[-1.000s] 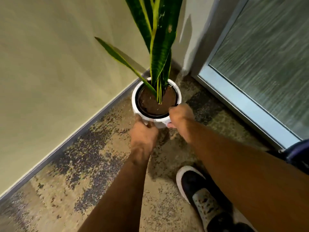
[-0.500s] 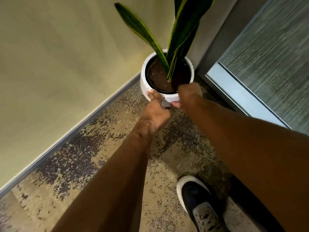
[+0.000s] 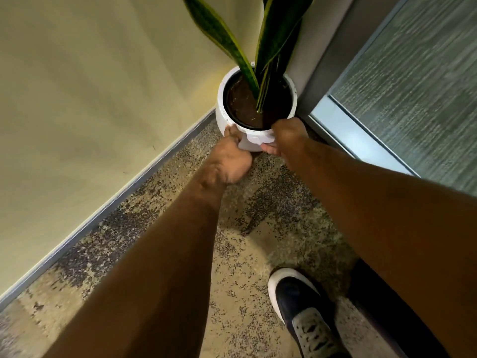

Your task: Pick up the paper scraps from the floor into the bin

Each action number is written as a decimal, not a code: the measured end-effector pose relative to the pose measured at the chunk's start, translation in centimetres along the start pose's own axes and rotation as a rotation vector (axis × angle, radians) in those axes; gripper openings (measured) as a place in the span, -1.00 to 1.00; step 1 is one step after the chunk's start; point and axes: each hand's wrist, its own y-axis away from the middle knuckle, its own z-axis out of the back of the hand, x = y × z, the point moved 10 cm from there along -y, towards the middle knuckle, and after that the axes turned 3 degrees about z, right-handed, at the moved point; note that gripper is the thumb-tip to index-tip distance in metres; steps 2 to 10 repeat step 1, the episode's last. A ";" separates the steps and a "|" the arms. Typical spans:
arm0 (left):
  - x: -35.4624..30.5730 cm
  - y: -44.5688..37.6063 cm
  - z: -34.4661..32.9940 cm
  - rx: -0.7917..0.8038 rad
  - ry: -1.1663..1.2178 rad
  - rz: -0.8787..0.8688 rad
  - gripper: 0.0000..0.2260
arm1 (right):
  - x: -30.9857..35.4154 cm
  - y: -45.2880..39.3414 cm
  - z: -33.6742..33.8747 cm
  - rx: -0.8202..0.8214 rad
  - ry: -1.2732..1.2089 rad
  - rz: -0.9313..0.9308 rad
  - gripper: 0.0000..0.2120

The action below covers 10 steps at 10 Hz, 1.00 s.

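Fingers of both hands are wrapped on the near side of a white plant pot (image 3: 224, 117), so I am grasping it from two sides: my left hand (image 3: 228, 161) cups the lower left of the wall with the thumb up near the rim, and my right hand (image 3: 287, 134) grips the rim and wall at the lower right. Between them shows a bare patch of the pot's white wall. Dark soil (image 3: 244, 104) fills the pot, and long green leaves (image 3: 277, 34) with yellow edges rise out of it. It sits in the corner where the cream wall (image 3: 90, 86) meets a grey door frame (image 3: 333, 47), beside a frosted glass panel (image 3: 413, 86). My dark shoe (image 3: 304, 308) stands on the speckled floor (image 3: 240, 254) below. No paper scraps or bin show from here.
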 end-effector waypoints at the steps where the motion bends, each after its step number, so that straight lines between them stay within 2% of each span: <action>1: -0.4 2.5 1.8 -0.175 -0.066 -0.030 -0.41 | 0.5 4.2 1.1 -0.054 0.091 0.046 -0.65; 10: -0.4 2.5 1.8 -0.175 -0.066 -0.030 -0.41 | 0.5 4.2 1.1 -0.054 0.091 0.046 -0.65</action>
